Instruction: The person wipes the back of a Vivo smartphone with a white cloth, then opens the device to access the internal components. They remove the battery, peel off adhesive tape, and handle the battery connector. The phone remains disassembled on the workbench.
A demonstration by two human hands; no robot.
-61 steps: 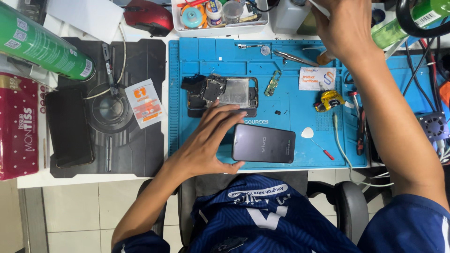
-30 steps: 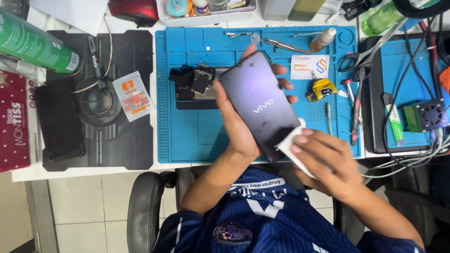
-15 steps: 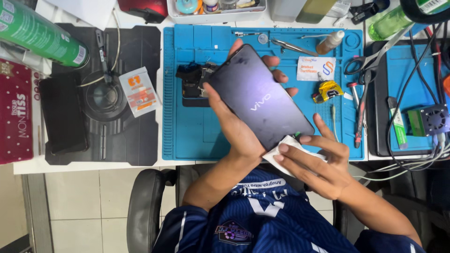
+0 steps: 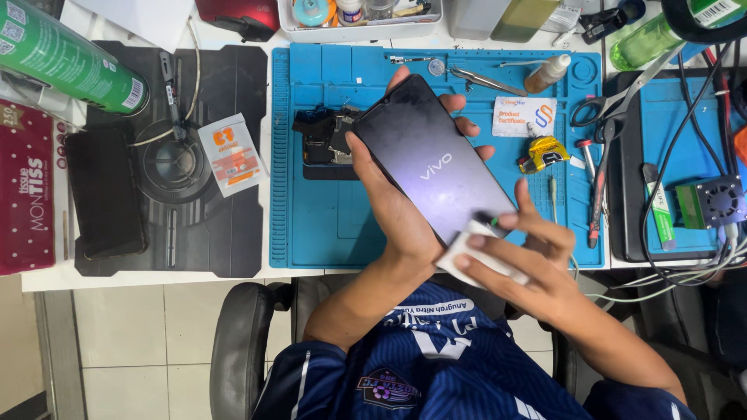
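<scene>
The left hand (image 4: 401, 206) is raised with its palm turned up, the forearm running down toward seven o'clock; its thumb lies along one long edge of what it grips, and the fingertips (image 4: 459, 124) curl over the far edge toward one o'clock. The right hand (image 4: 517, 260) sits at its four o'clock, fingers extended flat and pressed down, forearm trailing toward five o'clock.

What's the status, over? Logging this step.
Left hand grips dark phone panel. Right hand fingers press white wipe on its lower corner. Nothing in the way.
</scene>
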